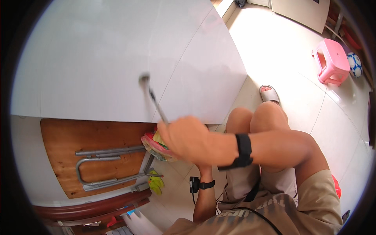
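Observation:
Closed around the thin dark metal handle of a long tool, my right hand [188, 139] is raised near the table's edge. The tool [158, 107] has a small rounded, spoon-like head; motion blur hides its exact kind. Its head lies over the pale table top [98, 62], and I cannot tell whether it touches. Below my right hand comes up my left hand [205, 169], mostly covered by it, so its fingers do not show. Both wrists wear black bands. A small black box [194, 184] with a cable sits beside my left wrist.
Under the table edge are a wooden panel with folded metal legs [100, 156], a colourful plastic bag [152, 145] and a yellow-green item [156, 183]. To the right, a pink stool [333, 58] and a blue-and-white ball [355, 64] stand on the tiled floor. My knees [256, 121] are near the table corner.

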Available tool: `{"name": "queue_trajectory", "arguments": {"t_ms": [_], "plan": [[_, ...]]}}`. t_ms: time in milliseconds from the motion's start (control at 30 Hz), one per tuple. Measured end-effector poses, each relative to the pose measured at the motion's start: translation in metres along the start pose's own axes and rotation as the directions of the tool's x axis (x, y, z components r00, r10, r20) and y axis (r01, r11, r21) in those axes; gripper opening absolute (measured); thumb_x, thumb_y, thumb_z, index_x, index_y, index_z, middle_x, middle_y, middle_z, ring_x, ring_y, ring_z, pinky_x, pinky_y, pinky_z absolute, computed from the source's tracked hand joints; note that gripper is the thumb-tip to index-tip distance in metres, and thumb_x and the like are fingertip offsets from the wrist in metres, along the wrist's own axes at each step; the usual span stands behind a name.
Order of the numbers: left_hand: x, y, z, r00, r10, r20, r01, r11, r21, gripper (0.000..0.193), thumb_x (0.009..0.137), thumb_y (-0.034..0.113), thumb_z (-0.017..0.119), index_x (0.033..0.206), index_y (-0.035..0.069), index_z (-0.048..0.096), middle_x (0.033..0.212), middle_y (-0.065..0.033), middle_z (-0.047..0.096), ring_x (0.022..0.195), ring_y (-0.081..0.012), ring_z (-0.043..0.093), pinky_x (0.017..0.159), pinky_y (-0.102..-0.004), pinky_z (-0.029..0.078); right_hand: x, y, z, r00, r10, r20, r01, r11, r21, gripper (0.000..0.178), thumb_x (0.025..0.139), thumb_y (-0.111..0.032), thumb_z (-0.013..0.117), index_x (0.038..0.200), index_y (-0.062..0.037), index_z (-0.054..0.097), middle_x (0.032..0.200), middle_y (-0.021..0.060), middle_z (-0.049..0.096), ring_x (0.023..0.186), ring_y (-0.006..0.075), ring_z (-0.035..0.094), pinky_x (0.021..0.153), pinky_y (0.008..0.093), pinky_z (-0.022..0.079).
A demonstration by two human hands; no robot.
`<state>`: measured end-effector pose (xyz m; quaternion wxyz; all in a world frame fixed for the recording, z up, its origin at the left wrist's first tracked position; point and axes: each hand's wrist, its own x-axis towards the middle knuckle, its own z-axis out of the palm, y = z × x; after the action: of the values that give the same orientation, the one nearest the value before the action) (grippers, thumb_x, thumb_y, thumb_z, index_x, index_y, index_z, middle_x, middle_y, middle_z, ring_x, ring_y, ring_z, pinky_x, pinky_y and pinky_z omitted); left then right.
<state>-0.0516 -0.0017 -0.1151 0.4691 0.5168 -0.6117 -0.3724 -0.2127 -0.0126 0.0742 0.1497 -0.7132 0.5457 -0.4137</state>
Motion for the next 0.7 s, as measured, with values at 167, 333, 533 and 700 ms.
{"name": "queue_trajectory", "arguments": {"t_ms": [167,333,533,700], "plan": [[0.007,0.010,-0.005,0.996,0.090,-0.003,-0.090,0.996,0.010,0.018,0.084,0.007,0.076,0.095,0.000,0.063,0.073,0.0015,0.066,0.063,-0.0074,0.061,0.060,-0.0216,0.047,0.003,-0.011,-0.012,0.982,-0.074,0.171,0.090,0.992,-0.089,0.032,0.072,-0.011,0.070,0.094,0.0065,0.055,0.059,0.0153,0.062,0.053,0.0342,0.065,0.047,0.0409,0.050],[0.006,0.012,0.011,0.995,0.100,0.015,-0.101,0.995,0.009,0.018,0.084,0.006,0.075,0.096,0.000,0.064,0.074,0.0030,0.066,0.064,-0.0054,0.059,0.060,-0.0205,0.046,0.020,0.024,-0.031,0.995,0.080,-0.053,-0.089,0.976,-0.200,0.022,0.081,-0.021,0.069,0.081,-0.0027,0.058,0.065,0.0120,0.066,0.060,0.0249,0.069,0.049,0.0348,0.050],[0.016,-0.016,0.001,0.781,0.621,0.063,-0.572,0.671,0.472,0.029,0.082,0.014,0.078,0.106,0.002,0.066,0.087,-0.0020,0.071,0.072,-0.0154,0.067,0.065,-0.0301,0.053,-0.011,-0.006,0.008,0.984,0.019,0.176,0.010,0.987,-0.162,0.030,0.072,-0.012,0.073,0.092,0.0021,0.056,0.065,0.0131,0.066,0.061,0.0298,0.069,0.049,0.0379,0.052],[0.009,-0.004,0.006,0.877,0.479,0.012,-0.452,0.818,0.357,0.032,0.082,0.017,0.079,0.107,0.003,0.066,0.090,-0.0042,0.072,0.076,-0.0186,0.069,0.067,-0.0327,0.054,0.009,0.005,-0.013,0.996,0.068,0.052,-0.061,0.990,-0.125,0.031,0.076,-0.016,0.071,0.098,0.0024,0.058,0.065,0.0122,0.066,0.060,0.0280,0.069,0.049,0.0382,0.051]]}}
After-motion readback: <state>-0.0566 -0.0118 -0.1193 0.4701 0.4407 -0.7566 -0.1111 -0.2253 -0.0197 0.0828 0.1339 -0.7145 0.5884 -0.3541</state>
